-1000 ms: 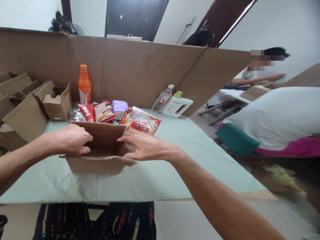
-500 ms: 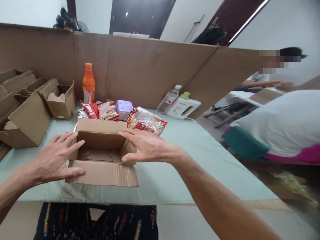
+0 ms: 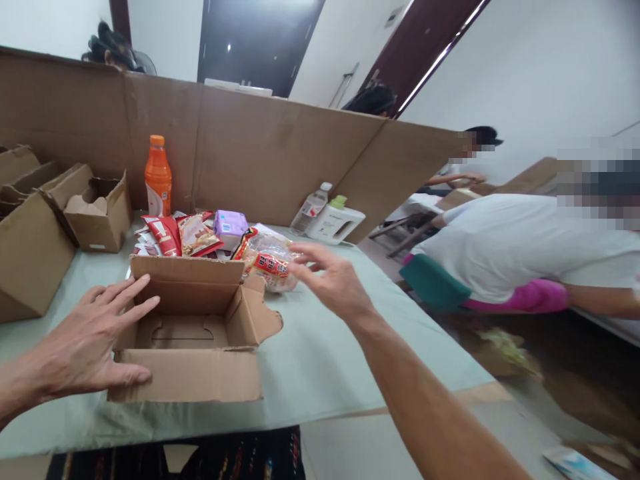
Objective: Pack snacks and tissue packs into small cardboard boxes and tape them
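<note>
An open, empty cardboard box (image 3: 195, 373) stands on the pale green table (image 3: 320, 353) in front of me, its flaps spread. My left hand (image 3: 85, 340) lies flat with fingers apart on the box's left flap and near edge. My right hand (image 3: 333, 277) hovers open above the table, right of the box, close to a clear snack bag with red print (image 3: 267, 257). Behind the box lie red snack packets (image 3: 173, 233) and a small purple pack (image 3: 230, 225).
An orange drink bottle (image 3: 157, 177) stands at the cardboard back wall (image 3: 280, 160). A water bottle (image 3: 310, 207) and a white jug (image 3: 335, 223) sit at the back right. Several folded empty boxes (image 3: 50, 220) are stacked left. A person in white (image 3: 515, 247) bends over at the right.
My right hand has left the box's right flap and moved up and right toward the clear snack bag. The box's flaps have spread open. My left hand stays at the box's left side.
</note>
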A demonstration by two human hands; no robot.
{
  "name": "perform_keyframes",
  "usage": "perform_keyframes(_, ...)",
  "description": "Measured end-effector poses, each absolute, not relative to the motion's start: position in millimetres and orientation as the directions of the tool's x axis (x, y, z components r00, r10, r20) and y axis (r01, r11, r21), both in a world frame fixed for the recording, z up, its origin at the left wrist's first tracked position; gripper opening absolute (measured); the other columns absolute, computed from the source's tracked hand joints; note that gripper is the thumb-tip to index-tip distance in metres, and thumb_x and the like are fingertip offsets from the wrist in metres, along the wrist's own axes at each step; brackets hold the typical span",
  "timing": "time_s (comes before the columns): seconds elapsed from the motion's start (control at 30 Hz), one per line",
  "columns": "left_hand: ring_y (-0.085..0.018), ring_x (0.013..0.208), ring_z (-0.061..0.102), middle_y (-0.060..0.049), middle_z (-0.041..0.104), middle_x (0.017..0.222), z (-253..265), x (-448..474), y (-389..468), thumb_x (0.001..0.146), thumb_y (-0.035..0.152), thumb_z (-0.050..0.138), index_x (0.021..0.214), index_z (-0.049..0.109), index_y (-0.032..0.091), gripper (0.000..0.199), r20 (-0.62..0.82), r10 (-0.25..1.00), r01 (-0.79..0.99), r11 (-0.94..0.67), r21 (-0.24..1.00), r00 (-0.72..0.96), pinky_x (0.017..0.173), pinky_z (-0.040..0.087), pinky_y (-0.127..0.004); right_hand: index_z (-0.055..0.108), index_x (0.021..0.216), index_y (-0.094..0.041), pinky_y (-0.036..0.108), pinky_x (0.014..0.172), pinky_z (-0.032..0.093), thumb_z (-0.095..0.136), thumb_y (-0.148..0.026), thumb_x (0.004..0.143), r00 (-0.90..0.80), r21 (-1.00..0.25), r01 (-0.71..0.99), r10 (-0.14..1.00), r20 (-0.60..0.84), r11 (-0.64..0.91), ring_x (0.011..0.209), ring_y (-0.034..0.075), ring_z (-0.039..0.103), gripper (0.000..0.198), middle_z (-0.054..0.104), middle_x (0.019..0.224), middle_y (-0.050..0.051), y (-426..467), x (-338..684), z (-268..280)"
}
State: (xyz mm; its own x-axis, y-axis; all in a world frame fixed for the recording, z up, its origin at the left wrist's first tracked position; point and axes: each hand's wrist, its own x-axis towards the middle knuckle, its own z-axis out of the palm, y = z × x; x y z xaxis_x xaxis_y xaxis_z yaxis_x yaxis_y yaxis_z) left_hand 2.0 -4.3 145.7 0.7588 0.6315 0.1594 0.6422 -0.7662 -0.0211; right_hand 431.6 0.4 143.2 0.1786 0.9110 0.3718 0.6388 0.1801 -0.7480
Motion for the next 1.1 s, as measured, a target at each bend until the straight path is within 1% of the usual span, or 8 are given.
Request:
perform_keyframes(0.07, -0.054, 0.134, 0.054, -0.027, 0.042, 0.162, 146.5, 3.0, -2.6, 0.079, 0.075, 0.071, 0.153, 0.055, 0.020, 0.094, 0.150, 0.627, 0.639, -0.768, -0.041, 0.764, 0.100, 0.050, -0.071, 0.073, 0.121, -0.019, 0.044, 0.089, 0.057, 0.080, -0.049, 0.070, 0.446, -0.866, 0.500, 0.854, 0.268, 0.010, 0.113, 0.032, 0.068, 0.059, 0.073, 0.126, 0.014, 14.4, 463.8, 125.9)
perform_keyframes(0.17, -0.054, 0.136, 0.053, -0.029, 0.039, 0.163, 148.2, 3.2, -0.6, 0.077, 0.072, 0.073, 0.155, 0.052, 0.020, 0.096, 0.129, 0.648, 0.657, -0.753, -0.038, 0.751, 0.099, 0.051, -0.071, 0.066, 0.129, -0.015, 0.045, 0.090, 0.056, 0.083, -0.050, 0.058, 0.602, -0.933, 0.334, 0.792, 0.103, -0.133, 0.123, 0.037, 0.062, 0.081, 0.065, 0.137, 0.022, 35.7, 495.9, 94.0)
perform_keyframes(0.33, -0.056, 0.141, 0.046, -0.029, 0.033, 0.166, 151.9, 2.4, -1.4, 0.077, 0.077, 0.071, 0.158, 0.048, 0.019, 0.102, 0.067, 0.686, 0.688, -0.726, 0.001, 0.724, 0.104, 0.047, -0.074, 0.065, 0.127, -0.017, 0.037, 0.078, 0.055, 0.082, -0.056, 0.052, 0.575, -0.964, 0.198, 0.817, -0.033, -0.178, 0.112, 0.033, 0.067, 0.086, 0.071, 0.128, 0.018, 54.8, 501.5, 52.2)
perform_keyframes(0.6, -0.053, 0.150, 0.035, -0.027, 0.026, 0.170, 160.6, 12.5, -4.8, 0.073, 0.089, 0.065, 0.157, 0.048, 0.015, 0.113, -0.050, 0.753, 0.754, -0.652, 0.073, 0.656, 0.115, 0.037, -0.070, 0.076, 0.087, -0.016, 0.033, 0.059, 0.054, 0.093, -0.042, 0.042, 0.446, -0.978, 0.087, 0.885, -0.132, -0.190, 0.068, 0.024, 0.069, 0.055, 0.077, 0.077, 0.007, 15.3, 492.2, 49.3)
perform_keyframes(0.73, -0.051, 0.153, 0.031, -0.027, 0.022, 0.171, 160.7, 14.9, -6.0, 0.074, 0.090, 0.061, 0.161, 0.041, 0.014, 0.118, -0.078, 0.755, 0.759, -0.645, 0.086, 0.651, 0.118, 0.034, -0.069, 0.072, 0.083, -0.021, 0.043, 0.075, 0.063, 0.090, -0.043, 0.044, 0.569, -0.996, 0.065, 0.822, -0.015, -0.062, 0.083, 0.029, 0.074, 0.048, 0.079, 0.087, 0.006, -22.7, 498.2, 82.3)
perform_keyframes(0.87, -0.049, 0.154, 0.031, -0.026, 0.026, 0.170, 155.8, 14.9, -6.6, 0.071, 0.089, 0.065, 0.165, 0.027, 0.012, 0.128, -0.024, 0.757, 0.750, -0.643, 0.153, 0.653, 0.120, 0.032, -0.064, 0.074, 0.105, -0.032, 0.061, 0.101, 0.057, 0.088, -0.040, 0.058, 0.635, -0.937, 0.220, 0.689, 0.349, 0.272, 0.120, 0.037, 0.069, 0.050, 0.076, 0.124, 0.005, -58.6, 492.8, 146.4)
perform_keyframes(1.0, -0.046, 0.154, 0.032, -0.027, 0.032, 0.168, 148.0, 12.4, -7.0, 0.071, 0.091, 0.065, 0.166, 0.020, 0.009, 0.133, 0.061, 0.734, 0.707, -0.670, 0.226, 0.676, 0.123, 0.028, -0.060, 0.067, 0.127, -0.053, 0.067, 0.099, 0.056, 0.073, -0.045, 0.086, 0.438, -0.818, 0.357, 0.693, 0.573, 0.451, 0.135, 0.039, 0.059, 0.042, 0.068, 0.140, -0.003, -72.1, 450.9, 191.7)
perform_keyframes(1.1, -0.048, 0.152, 0.034, -0.030, 0.035, 0.165, 144.4, 11.1, -7.7, 0.072, 0.090, 0.066, 0.164, 0.023, 0.007, 0.131, 0.111, 0.729, 0.689, -0.678, 0.257, 0.676, 0.122, 0.030, -0.061, 0.069, 0.125, -0.047, 0.057, 0.086, 0.063, 0.072, -0.048, 0.088, 0.358, -0.816, 0.305, 0.735, 0.576, 0.491, 0.115, 0.035, 0.071, 0.037, 0.076, 0.123, -0.001, -63.1, 401.0, 191.7)
